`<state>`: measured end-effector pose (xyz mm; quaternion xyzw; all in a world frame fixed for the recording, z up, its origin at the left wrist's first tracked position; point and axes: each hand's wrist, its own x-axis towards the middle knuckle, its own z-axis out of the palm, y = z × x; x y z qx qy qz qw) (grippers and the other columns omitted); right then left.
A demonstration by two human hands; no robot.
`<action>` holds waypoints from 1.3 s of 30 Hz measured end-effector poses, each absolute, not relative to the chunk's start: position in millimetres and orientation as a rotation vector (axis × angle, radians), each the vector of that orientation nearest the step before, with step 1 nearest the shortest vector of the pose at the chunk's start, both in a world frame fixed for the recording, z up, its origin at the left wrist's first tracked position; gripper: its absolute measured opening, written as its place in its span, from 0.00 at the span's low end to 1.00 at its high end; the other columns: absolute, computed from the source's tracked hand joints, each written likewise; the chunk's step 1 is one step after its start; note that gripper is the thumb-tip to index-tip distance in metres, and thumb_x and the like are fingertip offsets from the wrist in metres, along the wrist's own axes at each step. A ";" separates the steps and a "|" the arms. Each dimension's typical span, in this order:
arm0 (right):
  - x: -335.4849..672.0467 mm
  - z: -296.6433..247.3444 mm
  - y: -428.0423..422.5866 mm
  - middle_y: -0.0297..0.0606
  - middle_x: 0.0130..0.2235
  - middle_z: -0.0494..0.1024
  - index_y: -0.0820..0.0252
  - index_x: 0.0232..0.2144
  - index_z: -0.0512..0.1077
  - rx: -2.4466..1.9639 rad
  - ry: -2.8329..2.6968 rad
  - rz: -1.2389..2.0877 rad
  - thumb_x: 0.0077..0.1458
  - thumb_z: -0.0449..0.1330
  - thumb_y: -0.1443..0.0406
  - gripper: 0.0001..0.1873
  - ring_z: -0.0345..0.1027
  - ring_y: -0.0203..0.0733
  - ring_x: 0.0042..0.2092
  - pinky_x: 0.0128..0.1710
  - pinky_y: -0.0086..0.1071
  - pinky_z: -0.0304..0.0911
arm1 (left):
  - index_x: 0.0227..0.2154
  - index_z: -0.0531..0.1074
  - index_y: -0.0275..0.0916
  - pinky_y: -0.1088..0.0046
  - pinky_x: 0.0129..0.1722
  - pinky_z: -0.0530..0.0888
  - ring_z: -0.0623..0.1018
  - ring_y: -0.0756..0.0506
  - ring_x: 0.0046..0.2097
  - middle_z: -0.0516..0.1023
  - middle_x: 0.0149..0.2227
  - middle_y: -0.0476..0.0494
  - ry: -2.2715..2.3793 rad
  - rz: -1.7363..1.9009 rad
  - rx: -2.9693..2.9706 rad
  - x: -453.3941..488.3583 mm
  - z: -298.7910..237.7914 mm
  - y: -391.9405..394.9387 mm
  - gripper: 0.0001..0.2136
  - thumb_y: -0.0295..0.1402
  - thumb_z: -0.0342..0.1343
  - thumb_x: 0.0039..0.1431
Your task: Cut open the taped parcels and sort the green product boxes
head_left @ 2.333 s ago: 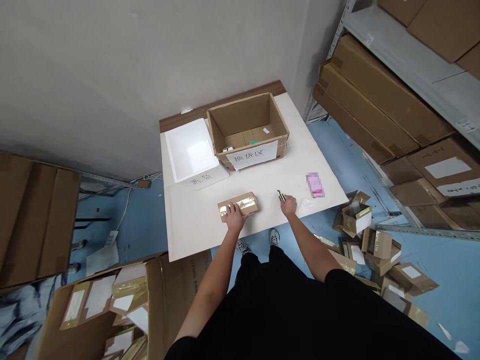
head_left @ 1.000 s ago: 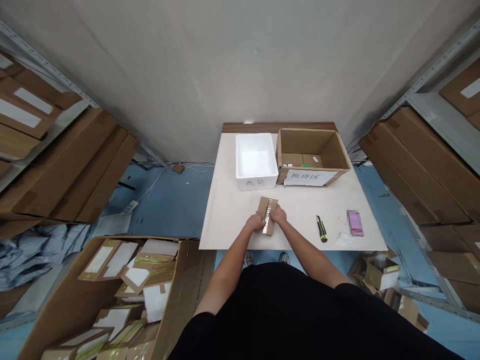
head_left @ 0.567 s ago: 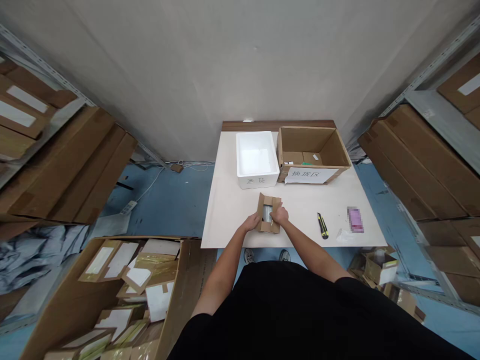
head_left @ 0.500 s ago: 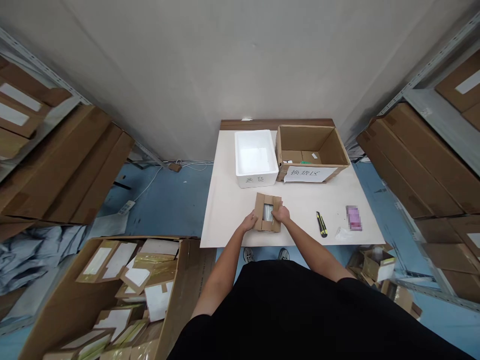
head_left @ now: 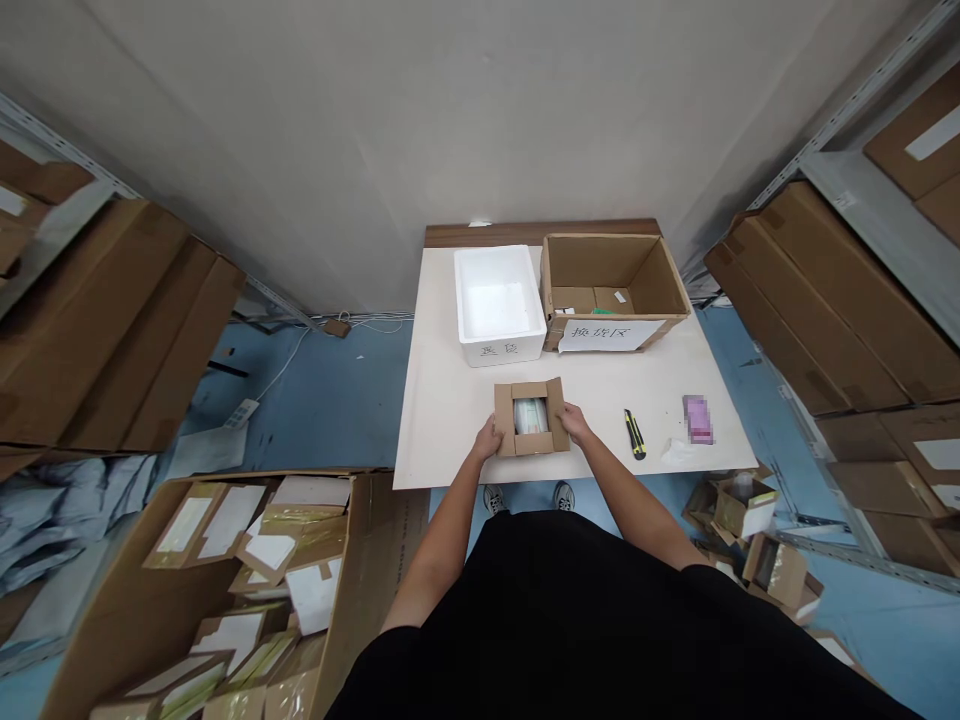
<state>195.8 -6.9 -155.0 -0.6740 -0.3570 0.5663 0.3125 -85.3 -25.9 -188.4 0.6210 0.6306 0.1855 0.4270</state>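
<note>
A small cardboard box (head_left: 532,443) lies near the front edge of the white table (head_left: 450,400), its flaps spread wide. A pale item (head_left: 530,413) shows inside it. My left hand (head_left: 487,440) grips the left flap and my right hand (head_left: 575,423) grips the right flap, each holding its flap back. A black and yellow utility knife (head_left: 634,435) lies on the table to the right of my right hand.
A white foam box (head_left: 499,304) and an open labelled carton (head_left: 609,290) stand at the table's back. A pink item (head_left: 697,420) lies right. A large carton of parcels (head_left: 225,590) sits on the floor left; opened small boxes (head_left: 750,530) litter the floor right. Shelves of cartons flank both sides.
My right hand left the knife on the table and joined the left on the small box. The box was turned and its taped flaps were pulled apart, exposing the item inside.
</note>
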 end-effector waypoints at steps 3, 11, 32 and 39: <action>197.5 -159.7 -11.1 0.41 0.43 0.84 0.62 0.57 0.73 -1.742 -0.847 1.501 0.52 0.59 0.62 0.29 0.78 0.46 0.41 0.40 0.34 0.72 | 0.72 0.62 0.40 0.51 0.72 0.63 0.63 0.34 0.75 0.64 0.74 0.32 1.684 0.378 1.818 -66.9 -176.1 -30.0 0.35 0.23 0.58 0.61; 218.6 -172.6 -15.5 0.48 0.49 0.80 0.61 0.52 0.75 -2.228 -1.351 0.842 0.57 0.65 0.57 0.22 0.73 0.53 0.50 0.48 0.39 0.70 | 0.44 0.83 0.39 0.41 0.74 0.57 0.59 0.31 0.76 0.79 0.62 0.36 1.367 0.327 2.111 -24.6 -153.4 -64.8 0.12 0.32 0.54 0.69; 129.0 -150.9 75.9 0.56 0.79 0.47 0.67 0.74 0.59 -1.843 -2.415 0.828 0.58 0.53 0.78 0.42 0.35 0.52 0.80 0.77 0.54 0.32 | 0.45 0.79 0.42 0.39 0.73 0.57 0.60 0.34 0.76 0.78 0.63 0.35 1.653 0.352 2.128 -44.6 -180.6 -91.1 0.09 0.26 0.56 0.69; 50.0 -140.5 104.5 0.51 0.79 0.51 0.62 0.76 0.56 -1.586 -2.510 0.997 0.56 0.54 0.77 0.45 0.39 0.50 0.79 0.76 0.54 0.36 | 0.43 0.78 0.41 0.43 0.72 0.59 0.63 0.33 0.75 0.78 0.62 0.33 1.868 0.378 1.975 -105.0 -179.1 -92.9 0.10 0.25 0.51 0.70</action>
